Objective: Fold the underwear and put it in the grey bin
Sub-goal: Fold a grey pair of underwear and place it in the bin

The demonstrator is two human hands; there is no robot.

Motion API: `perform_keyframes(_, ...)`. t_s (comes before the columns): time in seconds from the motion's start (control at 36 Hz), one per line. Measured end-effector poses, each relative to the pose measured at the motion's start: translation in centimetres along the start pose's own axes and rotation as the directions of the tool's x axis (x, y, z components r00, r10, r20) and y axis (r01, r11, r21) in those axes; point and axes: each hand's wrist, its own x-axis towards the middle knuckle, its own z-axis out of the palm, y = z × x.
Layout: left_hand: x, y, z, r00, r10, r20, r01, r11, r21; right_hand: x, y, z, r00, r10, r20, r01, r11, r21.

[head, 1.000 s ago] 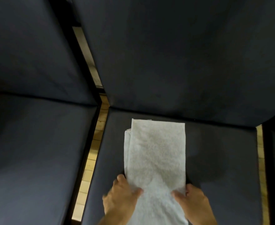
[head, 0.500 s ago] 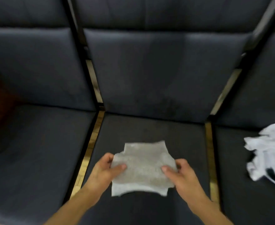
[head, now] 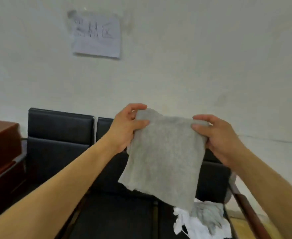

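Note:
A folded piece of grey underwear [head: 164,159] hangs in the air in front of me, above the dark seats. My left hand [head: 126,130] pinches its top left corner between thumb and fingers. My right hand [head: 217,137] grips its top right edge the same way. The cloth droops down and slightly left from the two hands. No grey bin is in view.
A row of dark padded chairs [head: 59,140] stands against a white wall. A pile of white and grey garments [head: 203,219] lies on the right seat. A reddish wooden cabinet [head: 0,144] stands at the left. A paper note [head: 97,35] hangs on the wall.
Both hands have lifted the folded underwear off the seat and up to chest height. The view has swung up from the seat cushions to the wall.

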Motion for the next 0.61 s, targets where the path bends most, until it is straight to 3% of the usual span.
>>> perform_keyframes(0.14,1.1,10.9,4.4,0.981,0.152,0.122,-0.141,0.986,-0.089,-1.8,-11.4,-5.3,0.966,-0.232,-0.112,0.212,0.963,-0.169)
perform_keyframes(0.25,2.7,16.4,7.8,0.949,0.193,0.248,-0.188,0.981,-0.042,-2.5,-17.3,-9.0,0.943,-0.292,-0.158,0.251,0.939,-0.234)
perform_keyframes(0.42,6.2,20.8,12.0,0.915,0.179,0.361,-0.276,0.931,0.238,-3.4,-21.6,-13.3,0.979,-0.164,-0.117,0.121,0.944,-0.307)
perform_keyframes(0.61,8.9,23.0,17.9,0.861,0.265,0.433,-0.469,0.743,0.477,-4.6,-24.0,-17.0,0.929,-0.203,-0.308,0.033,0.878,-0.478)
